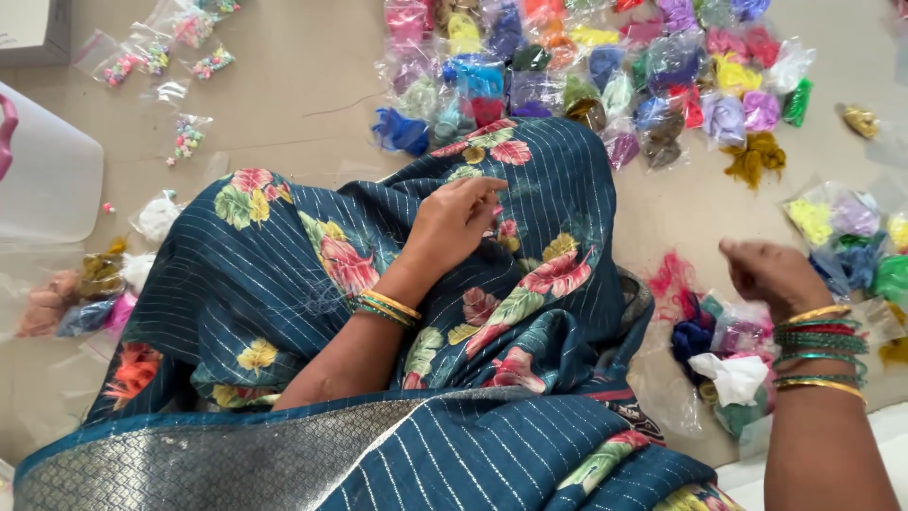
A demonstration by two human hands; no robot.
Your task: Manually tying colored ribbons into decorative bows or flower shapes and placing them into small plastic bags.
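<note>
Pale beige floor (303,85) carried everything, with the person seated on it, their lap draped in a dark teal striped cloth with pink and green flowers (284,284). On the raised knee the left hand (454,222) rested against that cloth, its fingers (482,186) drawn together at the tips as if pinching something too fine to make out. Green and gold bangles circled that wrist. Well apart to the side, the right hand (771,274) hung above the floor, blurred, fingers curled inward; whether they gripped anything could not be told. A thicker stack of red, green and gold bangles (820,350) sat on that wrist. Just below it lay small clear bags of coloured thread tufts (724,345), white, blue and pink. Beyond the knee spread a larger heap of such thread bags (605,76) in many colours. Far off near the left side lay little packets of beads (189,137) and a translucent plastic container (47,180).
</note>
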